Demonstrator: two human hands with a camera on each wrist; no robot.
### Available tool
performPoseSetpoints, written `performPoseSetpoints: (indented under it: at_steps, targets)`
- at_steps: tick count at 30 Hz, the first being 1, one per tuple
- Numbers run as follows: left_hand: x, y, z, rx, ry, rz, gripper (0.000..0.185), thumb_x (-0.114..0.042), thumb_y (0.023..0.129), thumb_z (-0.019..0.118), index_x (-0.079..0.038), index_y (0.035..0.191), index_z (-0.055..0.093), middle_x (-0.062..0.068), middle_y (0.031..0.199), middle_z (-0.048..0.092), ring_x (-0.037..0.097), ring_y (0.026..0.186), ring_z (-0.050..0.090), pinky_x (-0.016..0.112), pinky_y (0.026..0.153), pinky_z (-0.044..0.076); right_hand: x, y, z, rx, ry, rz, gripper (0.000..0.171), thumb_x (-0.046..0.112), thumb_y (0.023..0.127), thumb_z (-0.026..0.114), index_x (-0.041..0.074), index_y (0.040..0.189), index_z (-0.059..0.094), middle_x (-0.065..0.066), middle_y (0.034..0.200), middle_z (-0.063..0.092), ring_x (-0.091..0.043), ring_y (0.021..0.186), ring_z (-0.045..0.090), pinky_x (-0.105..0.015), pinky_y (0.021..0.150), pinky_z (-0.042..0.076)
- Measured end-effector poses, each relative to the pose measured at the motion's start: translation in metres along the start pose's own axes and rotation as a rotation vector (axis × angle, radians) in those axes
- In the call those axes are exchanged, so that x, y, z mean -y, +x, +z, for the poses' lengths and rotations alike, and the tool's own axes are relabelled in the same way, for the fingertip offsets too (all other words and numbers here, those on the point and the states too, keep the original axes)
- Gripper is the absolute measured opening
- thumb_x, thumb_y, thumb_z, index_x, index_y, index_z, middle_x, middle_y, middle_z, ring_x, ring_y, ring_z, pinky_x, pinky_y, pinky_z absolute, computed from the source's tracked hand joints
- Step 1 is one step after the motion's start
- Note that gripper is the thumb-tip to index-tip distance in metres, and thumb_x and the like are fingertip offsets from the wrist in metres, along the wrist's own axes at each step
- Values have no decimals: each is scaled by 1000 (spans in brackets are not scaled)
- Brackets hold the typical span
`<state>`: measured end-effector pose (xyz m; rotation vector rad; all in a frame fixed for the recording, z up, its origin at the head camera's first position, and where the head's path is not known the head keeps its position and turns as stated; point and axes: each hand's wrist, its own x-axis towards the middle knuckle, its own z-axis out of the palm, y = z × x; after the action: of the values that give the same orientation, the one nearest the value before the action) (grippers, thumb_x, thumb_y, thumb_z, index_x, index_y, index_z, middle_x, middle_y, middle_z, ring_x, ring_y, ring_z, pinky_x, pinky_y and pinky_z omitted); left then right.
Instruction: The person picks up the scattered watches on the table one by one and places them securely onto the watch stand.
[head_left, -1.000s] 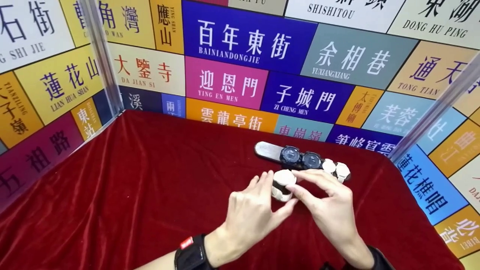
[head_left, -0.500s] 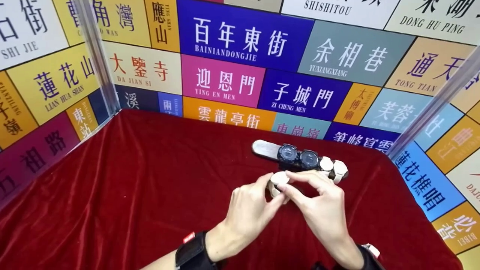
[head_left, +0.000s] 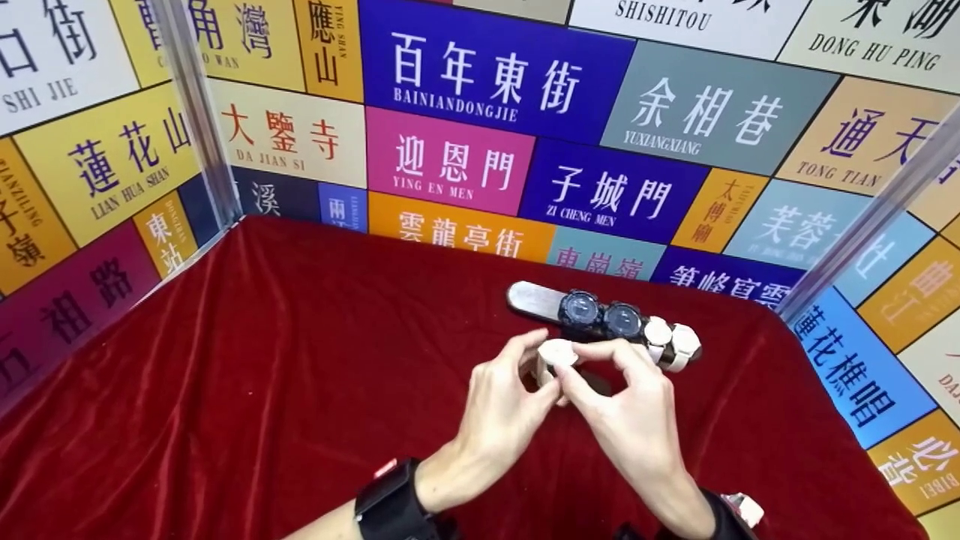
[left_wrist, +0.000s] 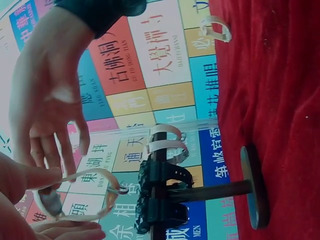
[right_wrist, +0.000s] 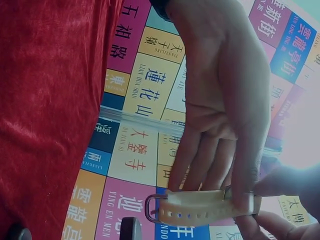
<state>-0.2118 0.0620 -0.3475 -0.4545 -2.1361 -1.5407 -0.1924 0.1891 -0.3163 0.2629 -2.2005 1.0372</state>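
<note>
A white wristwatch (head_left: 556, 352) is between my two hands, raised in front of the watch stand. My left hand (head_left: 495, 397) holds its left side, thumb and fingers curled round it. With thumb and index finger, my right hand (head_left: 630, 409) pinches the right edge near the dial. In the right wrist view, the pale strap (right_wrist: 200, 207) shows its row of holes and metal buckle. The left wrist view shows the strap bent into a loop, its buckle end (left_wrist: 114, 192) facing the stand. Fingers partly cover the watch case.
Behind my hands stands a T-bar watch stand (head_left: 534, 300) bearing two black watches (head_left: 601, 313) and two white watches (head_left: 671, 337). Another white watch (left_wrist: 218, 31) rests on the red cloth (head_left: 300, 360). Sign-covered panels (head_left: 450, 161) wall the table's back and sides.
My left fingers, straighter beside the watch earlier, are now curled round it. Both hands have come closer together, and the watch has shifted slightly left. My right hand keeps its pinch.
</note>
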Motion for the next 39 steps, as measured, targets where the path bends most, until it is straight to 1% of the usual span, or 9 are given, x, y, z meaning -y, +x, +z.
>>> performPoseSetpoints:
  at_steps: [8,16,20,25,28,31,34,36,39]
  targets:
    - [4,-3,2,-59,2,128,57,-16,78,72,-1,128,51,7,109,68,9,100,64,25,84,52,2,1,0,40,59,101,19,22,70,79,21,86,70,11,84,68,-5,85,52,-16,77,38]
    - [7,1,2,-34,-98,109,46,-12,76,72,-4,119,58,5,109,68,7,99,64,24,81,53,1,2,2,78,71,188,18,20,73,77,20,89,69,9,88,68,-3,90,53,-20,82,39]
    - [8,6,-1,-5,-124,48,41,-13,76,72,-10,115,59,-2,103,70,5,86,63,22,72,52,-2,0,3,78,71,136,17,19,76,75,22,92,70,10,92,68,-3,94,53,-15,82,40]
    - [11,15,-2,45,-160,-54,47,-13,74,72,-8,117,56,-1,106,69,6,91,64,21,76,52,-8,-5,6,91,81,56,24,16,78,73,22,100,70,7,101,67,-3,104,52,-11,88,39]
    - [14,18,-3,63,-145,-73,48,-15,73,75,-6,117,57,1,106,69,7,89,65,20,75,53,-13,-7,7,113,81,29,28,10,77,72,21,103,70,3,105,65,-5,108,52,-9,90,38]
    - [19,20,-6,67,-71,-19,45,-18,73,76,-7,114,60,0,98,71,10,76,63,18,66,51,-18,-8,7,153,87,0,34,5,77,71,21,106,69,2,107,66,-9,112,52,-6,91,37]
    - [25,26,-11,67,45,85,43,-19,72,77,-7,111,63,0,88,71,11,67,60,17,60,48,-27,-9,6,188,84,-75,38,4,76,71,20,110,68,4,107,66,-13,112,53,-7,93,37]
    - [31,31,-14,71,132,152,42,-20,72,77,-7,110,64,1,83,69,9,65,58,18,58,48,-36,-8,2,186,69,-153,40,3,76,71,19,112,67,5,106,67,-16,112,53,-9,94,38]
    - [43,40,-20,108,227,198,41,-20,72,77,-8,109,64,1,79,66,8,66,57,17,59,49,-56,-8,-7,144,21,-248,40,0,74,72,16,111,67,3,106,67,-16,107,56,-10,94,39]
